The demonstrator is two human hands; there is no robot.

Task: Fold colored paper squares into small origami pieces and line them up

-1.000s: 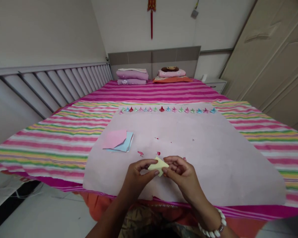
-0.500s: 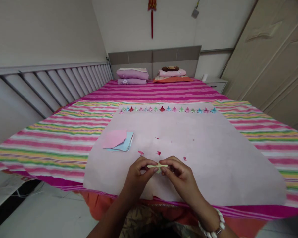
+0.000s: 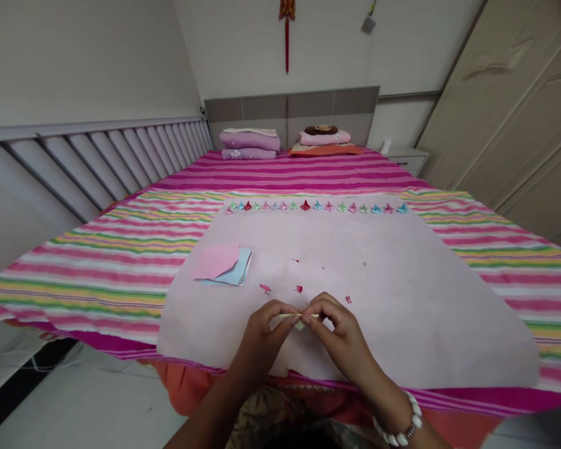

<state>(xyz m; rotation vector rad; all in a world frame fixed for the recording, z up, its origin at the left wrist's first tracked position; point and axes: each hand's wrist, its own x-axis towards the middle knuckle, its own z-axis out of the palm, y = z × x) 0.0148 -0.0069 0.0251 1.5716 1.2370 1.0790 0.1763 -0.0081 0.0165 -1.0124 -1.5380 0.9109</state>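
Between my two hands is a small pale yellow-green folded paper (image 3: 300,324), held just above the large light sheet (image 3: 430,312). My left hand (image 3: 268,327) pinches it from the left with thumb and forefinger. From the right, my right hand (image 3: 334,321) closes thumb and fingertips on it, the two hands nearly meeting in the middle. Much of the paper is covered by my fingers. Beyond my hands lie a pink paper scrap (image 3: 265,289), a red scrap (image 3: 299,289) and another small scrap (image 3: 348,300).
A stack of pink and blue paper (image 3: 222,265) lies at the left of the sheet. Along its far edge runs a row of several small folded paper shapes (image 3: 305,206). The sheet rests on a striped bedcover (image 3: 98,268); folded bedding (image 3: 250,142) is by the headboard.
My fingertips have come closer together along the folded paper, the right hand shifting slightly inward and the left tilting up. Less of the paper's top edge shows.
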